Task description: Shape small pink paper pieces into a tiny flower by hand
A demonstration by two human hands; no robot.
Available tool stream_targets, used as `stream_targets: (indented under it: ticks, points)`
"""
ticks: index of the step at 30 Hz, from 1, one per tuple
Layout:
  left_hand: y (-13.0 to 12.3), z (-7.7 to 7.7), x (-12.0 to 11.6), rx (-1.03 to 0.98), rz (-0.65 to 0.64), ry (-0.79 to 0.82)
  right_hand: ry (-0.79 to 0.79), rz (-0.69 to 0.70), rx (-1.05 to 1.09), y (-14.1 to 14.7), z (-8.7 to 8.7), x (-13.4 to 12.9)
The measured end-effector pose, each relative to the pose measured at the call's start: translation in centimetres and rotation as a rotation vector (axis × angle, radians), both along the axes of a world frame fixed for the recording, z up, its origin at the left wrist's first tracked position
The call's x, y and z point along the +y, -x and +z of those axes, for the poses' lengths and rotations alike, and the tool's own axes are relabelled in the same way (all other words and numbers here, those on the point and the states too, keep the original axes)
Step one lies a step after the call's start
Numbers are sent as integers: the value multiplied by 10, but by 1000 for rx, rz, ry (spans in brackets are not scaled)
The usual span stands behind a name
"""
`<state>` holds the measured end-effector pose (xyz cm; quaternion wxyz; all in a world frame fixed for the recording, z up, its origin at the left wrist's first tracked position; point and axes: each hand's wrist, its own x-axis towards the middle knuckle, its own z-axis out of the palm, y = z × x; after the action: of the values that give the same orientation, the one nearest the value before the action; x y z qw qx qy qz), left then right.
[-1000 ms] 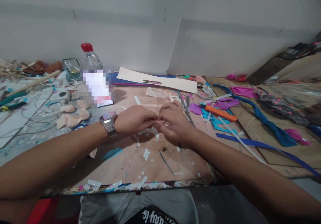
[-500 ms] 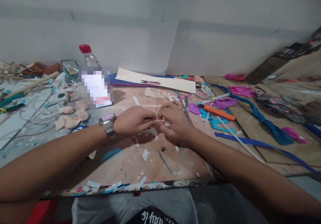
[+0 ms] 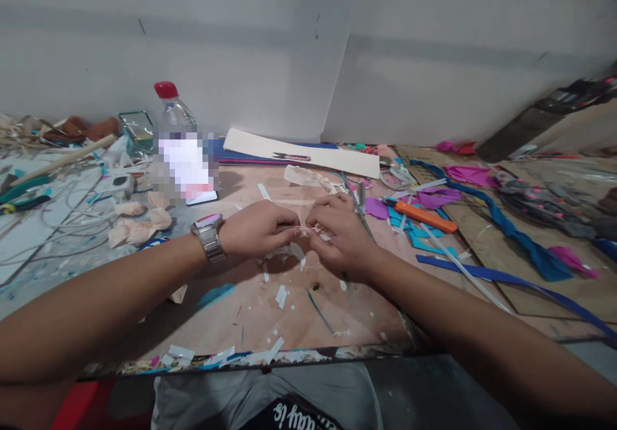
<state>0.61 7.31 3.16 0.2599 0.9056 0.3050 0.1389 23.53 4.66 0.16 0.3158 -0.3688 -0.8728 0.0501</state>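
Note:
Over the middle of the wooden table, my left hand (image 3: 260,227) is closed in a pinch, with a wristwatch (image 3: 209,236) on that arm. Facing it, my right hand (image 3: 341,234) pinches too, its fingers curled. Between the fingertips runs a small, thin pale pinkish strand (image 3: 304,229), which looks like thread; both hands hold it, and most of it is hidden by the fingers. Just below the hands lies a thin whitish curved piece (image 3: 295,254) on the tabletop. Behind them is a crumpled cream fabric strip (image 3: 308,177).
A lit phone (image 3: 187,166) leans against a red-capped bottle (image 3: 166,90). Thread snips (image 3: 292,157) rest on a cream card (image 3: 347,162). An orange box cutter (image 3: 424,215) lies right, among purple and blue scraps, beside a brown board (image 3: 482,243). Green-handled pliers (image 3: 26,189) are far left.
My two hands keep their pinch in nearly the same place. A little more of the strand shows between the fingertips. The whole view has shifted slightly.

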Motion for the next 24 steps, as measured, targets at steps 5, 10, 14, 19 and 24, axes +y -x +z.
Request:
stream_targets:
  ticks: [5,10,14,19,24]
  points:
    - [-1,-1,1,45,55,49,29,-10,-4,1,1,0]
    - [-2,-1,0,56,59,92,-36,-11,8,2,3,-1]
    - [-2,2,-1,57,67,232,-55,-15,16,2,2,-2]
    - [-3,3,-1,48,115,345,-80,6,12,1,0,0]
    - [-1,1,0,6,72,539,-94,13,28,0,-2,2]
